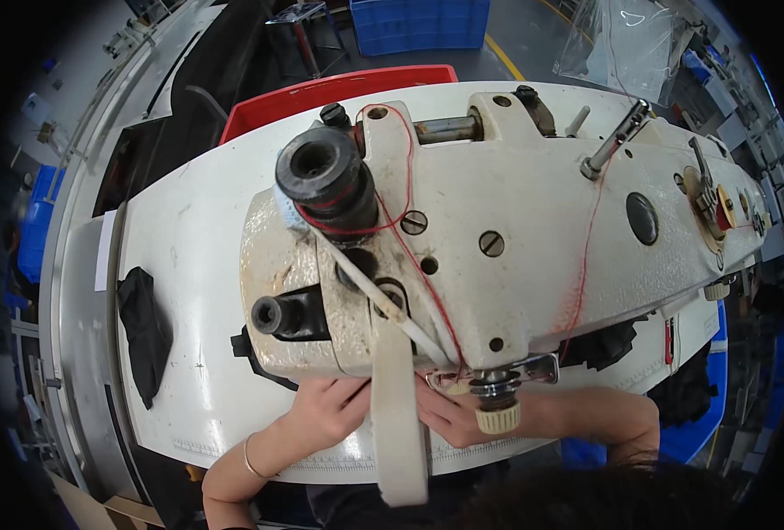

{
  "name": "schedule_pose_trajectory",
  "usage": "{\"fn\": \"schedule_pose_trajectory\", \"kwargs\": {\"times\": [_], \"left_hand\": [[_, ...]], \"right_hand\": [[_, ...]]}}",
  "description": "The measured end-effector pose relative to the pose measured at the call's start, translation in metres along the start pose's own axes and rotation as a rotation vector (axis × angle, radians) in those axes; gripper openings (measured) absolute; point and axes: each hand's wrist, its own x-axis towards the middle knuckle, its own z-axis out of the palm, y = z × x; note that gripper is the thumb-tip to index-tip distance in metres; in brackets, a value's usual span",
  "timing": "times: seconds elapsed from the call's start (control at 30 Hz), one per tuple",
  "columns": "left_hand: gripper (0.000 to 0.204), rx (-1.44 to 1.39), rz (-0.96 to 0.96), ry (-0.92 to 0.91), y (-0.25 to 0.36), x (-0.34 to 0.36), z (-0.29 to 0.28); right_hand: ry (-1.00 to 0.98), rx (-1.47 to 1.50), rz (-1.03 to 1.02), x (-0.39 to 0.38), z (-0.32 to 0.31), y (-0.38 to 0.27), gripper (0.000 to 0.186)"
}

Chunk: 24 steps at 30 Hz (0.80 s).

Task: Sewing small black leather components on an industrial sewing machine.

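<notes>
- Head view: a big cream sewing machine (516, 221) fills the middle of the picture, seen from above.
- It stands on a white table (189, 265) with a curved edge.
- The left hand (326, 411) lies flat on the table, just under the left end of the machine. Its fingers are spread a little and hold nothing I can see.
- A thin bracelet (249, 458) is on the left wrist.
- The right hand (449, 415) lies beside it, under the front of the machine. The machine hides its fingertips, so I cannot tell if they pinch anything.
- The two hands are close together but not touching. A wide cream belt (396, 424) hangs down between them.
- A red thread (410, 256) runs across the top of the machine and down its side.
- A black round knob (321, 172) sticks up at the left of the machine.
- A small ribbed cream knob (498, 417) sits just by the right hand.
- A black piece of cloth (144, 331) lies on the left part of the table, well apart from the hands.
- More black cloth (608, 344) shows under the machine on the right.
- A red bin (321, 93) sits behind the table, and a blue crate (418, 25) is farther back.
- A clear plastic bag (617, 40) hangs at the top right.
- A white paper label (105, 250), tall and thin, is stuck at the far left edge.
</notes>
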Motion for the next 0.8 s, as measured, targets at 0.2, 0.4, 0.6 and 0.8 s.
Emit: {"fn": "schedule_pose_trajectory", "kwargs": {"times": [0.2,0.4,0.6,0.8], "left_hand": [[0.033,0.197,0.161,-0.174,0.001,-0.040,0.027],[0.033,0.184,0.121,-0.169,0.002,-0.043,0.030],[0.034,0.141,0.042,-0.248,0.013,-0.011,0.006],[0.035,-0.168,-0.150,-0.412,-0.003,-0.024,0.014]], "right_hand": [[0.066,0.098,0.050,0.004,0.013,-0.006,0.011],[0.067,0.112,0.028,0.006,0.010,-0.003,0.010],[0.069,0.146,0.036,0.002,0.011,-0.002,0.010],[0.090,0.129,0.116,0.001,0.016,-0.004,0.013]]}}
